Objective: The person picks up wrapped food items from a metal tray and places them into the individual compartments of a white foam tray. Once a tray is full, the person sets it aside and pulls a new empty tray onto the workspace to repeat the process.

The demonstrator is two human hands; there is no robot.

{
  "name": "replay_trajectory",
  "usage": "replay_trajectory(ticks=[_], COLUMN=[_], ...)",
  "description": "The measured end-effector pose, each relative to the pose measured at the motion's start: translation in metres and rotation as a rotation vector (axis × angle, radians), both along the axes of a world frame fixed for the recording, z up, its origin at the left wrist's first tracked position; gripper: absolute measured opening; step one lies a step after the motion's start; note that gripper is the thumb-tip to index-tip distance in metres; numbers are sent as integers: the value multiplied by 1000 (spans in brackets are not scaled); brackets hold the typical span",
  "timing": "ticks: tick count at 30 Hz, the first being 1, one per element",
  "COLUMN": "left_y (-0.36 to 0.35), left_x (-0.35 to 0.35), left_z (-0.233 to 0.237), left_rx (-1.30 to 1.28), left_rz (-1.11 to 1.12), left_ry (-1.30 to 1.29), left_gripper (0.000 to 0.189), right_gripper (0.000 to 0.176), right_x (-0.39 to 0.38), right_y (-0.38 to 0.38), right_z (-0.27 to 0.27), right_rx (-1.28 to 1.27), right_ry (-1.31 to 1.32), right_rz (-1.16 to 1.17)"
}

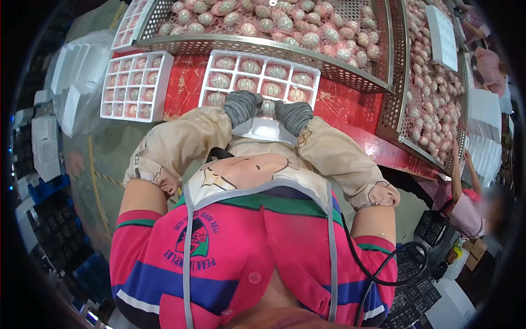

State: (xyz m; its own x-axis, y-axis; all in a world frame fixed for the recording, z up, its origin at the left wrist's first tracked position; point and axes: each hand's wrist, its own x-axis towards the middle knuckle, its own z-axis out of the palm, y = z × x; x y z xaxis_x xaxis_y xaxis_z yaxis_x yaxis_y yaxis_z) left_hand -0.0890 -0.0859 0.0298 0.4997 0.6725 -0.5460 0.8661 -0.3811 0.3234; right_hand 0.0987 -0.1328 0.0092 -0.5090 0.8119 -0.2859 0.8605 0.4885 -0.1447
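A white foam tray with square compartments (262, 72) lies in front of me on a red surface. Roundish, pale striped balls in pinkish wrap fill its visible cells, such as the wrapped ball (251, 66) in the far row. My left hand (243, 107), in a grey knit glove, is closed at the tray's near row. Facing it, my right hand (294, 116) is gloved alike, its fingers also closed. Between the fingertips of both hands sits one wrapped ball (268, 108), at a near-row cell. My hands partly hide the cells beside it.
A perforated metal bin (263, 43) heaped with wrapped balls stands beyond the tray. Another bin (395, 112) runs along the right. At left is a second filled foam tray (158, 93), near bagged white foam pieces (82, 77). A co-worker (468, 211) reaches toward the right bin.
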Motion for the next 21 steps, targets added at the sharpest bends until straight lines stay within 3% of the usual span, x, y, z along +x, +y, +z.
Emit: replay_trajectory(ticks=[3, 7, 11, 12, 13, 15, 17, 19, 21], left_y=[1, -8, 7, -1, -2, -5, -12, -10, -10], left_x=[15, 14, 24, 23, 22, 20, 17, 15, 11], left_z=[-8, -21, -40, -18, -9, 3, 9, 1, 1], left_rx=[29, 191, -39, 19, 37, 57, 19, 77, 90], left_rz=[-41, -62, 29, 26, 37, -1, -15, -15, 7], left_ry=[199, 152, 263, 210, 203, 203, 171, 157, 185], left_gripper=[26, 20, 25, 28, 28, 26, 25, 25, 26], right_gripper=[17, 22, 32, 34, 34, 39, 39, 37, 37], right_x=[-4, -20, -28, -29, -28, -15, -1, 17, 19], right_y=[6, 12, 34, 44, 54, 70, 119, 203, 214], right_z=[-9, 3, 6, 19, 42, 89, 97, 48, 56], right_rx=[5, -107, -358, -425, -405, -140, 1, 107, 177], right_ry=[62, -116, -266, -296, -305, 74, 248, 41, -288], right_rz=[29, 13, 20, 28, 33, -153, -363, -353, -54])
